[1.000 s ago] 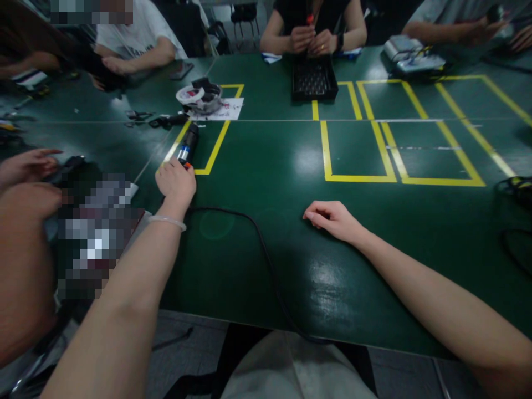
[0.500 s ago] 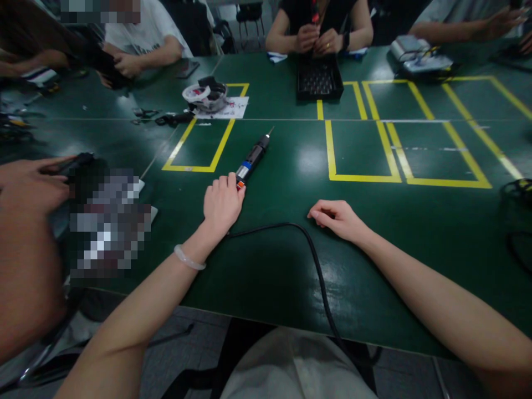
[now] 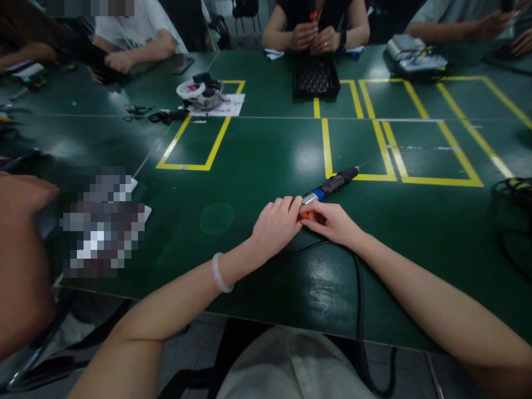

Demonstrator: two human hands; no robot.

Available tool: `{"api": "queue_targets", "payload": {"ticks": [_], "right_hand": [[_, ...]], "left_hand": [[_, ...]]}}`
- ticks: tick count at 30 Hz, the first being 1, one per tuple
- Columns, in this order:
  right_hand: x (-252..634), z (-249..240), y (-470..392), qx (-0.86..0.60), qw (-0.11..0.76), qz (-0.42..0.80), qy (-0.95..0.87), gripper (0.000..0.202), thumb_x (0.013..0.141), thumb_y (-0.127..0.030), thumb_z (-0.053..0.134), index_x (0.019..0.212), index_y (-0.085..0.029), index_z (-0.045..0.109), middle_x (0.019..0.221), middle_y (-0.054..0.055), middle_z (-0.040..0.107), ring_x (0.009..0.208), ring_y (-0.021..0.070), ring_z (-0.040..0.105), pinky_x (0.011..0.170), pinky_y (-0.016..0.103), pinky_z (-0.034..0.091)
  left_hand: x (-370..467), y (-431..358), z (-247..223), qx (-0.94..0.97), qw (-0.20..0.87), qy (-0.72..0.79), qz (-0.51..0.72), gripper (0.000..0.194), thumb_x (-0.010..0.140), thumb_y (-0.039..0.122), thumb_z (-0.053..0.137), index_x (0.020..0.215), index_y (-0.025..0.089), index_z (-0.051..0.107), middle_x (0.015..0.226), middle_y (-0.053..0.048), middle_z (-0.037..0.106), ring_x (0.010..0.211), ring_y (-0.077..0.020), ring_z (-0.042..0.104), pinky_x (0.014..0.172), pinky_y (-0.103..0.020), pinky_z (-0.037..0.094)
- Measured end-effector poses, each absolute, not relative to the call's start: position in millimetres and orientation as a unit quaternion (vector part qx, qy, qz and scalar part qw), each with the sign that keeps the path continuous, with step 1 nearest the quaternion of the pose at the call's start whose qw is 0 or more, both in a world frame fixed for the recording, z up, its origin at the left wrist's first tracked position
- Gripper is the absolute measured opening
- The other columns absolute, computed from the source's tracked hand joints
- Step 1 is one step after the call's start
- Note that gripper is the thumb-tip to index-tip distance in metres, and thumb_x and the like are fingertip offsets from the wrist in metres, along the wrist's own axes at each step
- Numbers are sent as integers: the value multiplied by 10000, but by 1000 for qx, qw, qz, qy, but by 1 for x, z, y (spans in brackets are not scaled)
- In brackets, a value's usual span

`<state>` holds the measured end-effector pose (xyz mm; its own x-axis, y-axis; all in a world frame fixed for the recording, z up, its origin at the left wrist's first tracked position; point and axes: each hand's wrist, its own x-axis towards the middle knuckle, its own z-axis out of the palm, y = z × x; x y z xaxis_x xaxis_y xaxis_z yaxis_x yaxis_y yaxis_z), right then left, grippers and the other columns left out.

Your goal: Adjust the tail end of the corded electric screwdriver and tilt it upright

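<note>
An electric screwdriver (image 3: pixel 332 184) with a blue band and a thin bit points to the far right, low over the green table (image 3: pixel 266 149). My left hand (image 3: pixel 277 226) is wrapped around its rear part and wears a pale bangle on the wrist. Beside it, my right hand (image 3: pixel 332 221) has its thumb and fingers pinched at the orange-red part of the screwdriver, close to the left fingertips. From the tool's rear a black cable (image 3: pixel 359 299) runs right and over the table's front edge. My palms hide much of the handle.
Yellow tape outlines (image 3: pixel 361 177) mark the table. Across it, a person's hands are above a black tray (image 3: pixel 316 77). A tape roll (image 3: pixel 195 91) lies at back left, a device with wires (image 3: pixel 419 58) at back right. Another person's arm (image 3: pixel 25 249) is close on the left.
My left hand has carried the screwdriver right, up to my right hand, and its bit has swung toward the right. My right hand now touches it. The cable has shifted right.
</note>
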<state>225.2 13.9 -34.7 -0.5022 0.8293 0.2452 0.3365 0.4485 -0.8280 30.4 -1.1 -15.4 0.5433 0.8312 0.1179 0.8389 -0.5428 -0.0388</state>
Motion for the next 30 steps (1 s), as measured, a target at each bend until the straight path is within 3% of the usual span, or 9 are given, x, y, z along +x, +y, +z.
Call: {"api": "queue_targets", "payload": {"ticks": [7, 16, 20, 24, 28, 30], "right_hand": [[222, -33, 14, -412, 345, 579, -613, 375, 886, -548, 674, 915, -192, 556, 536, -67, 563, 385, 86, 497, 382, 202, 362], [222, -33, 15, -404, 349, 592, -604, 373, 882, -523, 693, 973, -179, 582, 544, -64, 574, 408, 93, 530, 389, 200, 381], [223, -37, 12, -383, 361, 518, -674, 253, 899, -416, 691, 972, -196, 589, 611, -61, 546, 474, 92, 524, 464, 217, 409], [227, -39, 11, -361, 318, 349, -804, 94, 934, -279, 631, 988, -204, 646, 681, -20, 608, 559, 113, 548, 554, 239, 425], [233, -40, 12, -322, 254, 190, -892, 185, 1009, -252, 511, 1075, -206, 677, 953, 76, 735, 818, 180, 675, 701, 274, 469], [235, -38, 12, -304, 225, 140, -915, 235, 1031, -254, 465, 1091, -201, 686, 973, 91, 734, 876, 197, 683, 712, 281, 461]], "left_hand": [[28, -2, -15, -876, 4, -480, -55, 594, 999, 509, 530, 1461, 149, 427, 1266, -153, 611, 1102, -288, 588, 871, -391, 477], [24, 0, -15, -883, -13, -466, -65, 658, 977, 450, 586, 1505, 110, 389, 1326, -165, 588, 1137, -290, 570, 919, -387, 487], [23, 1, -15, -882, -19, -466, -66, 644, 978, 454, 579, 1504, 129, 400, 1330, -162, 589, 1139, -291, 576, 923, -389, 491], [23, 1, -12, -881, -34, -468, -62, 618, 986, 454, 559, 1500, 145, 409, 1323, -158, 589, 1134, -292, 579, 921, -399, 501], [23, 1, -11, -880, -42, -469, -58, 652, 970, 442, 593, 1497, 110, 399, 1329, -160, 581, 1132, -294, 568, 925, -409, 507], [23, 1, -11, -881, -41, -469, -55, 662, 966, 440, 606, 1498, 107, 396, 1335, -157, 577, 1134, -292, 565, 932, -405, 503]]}}
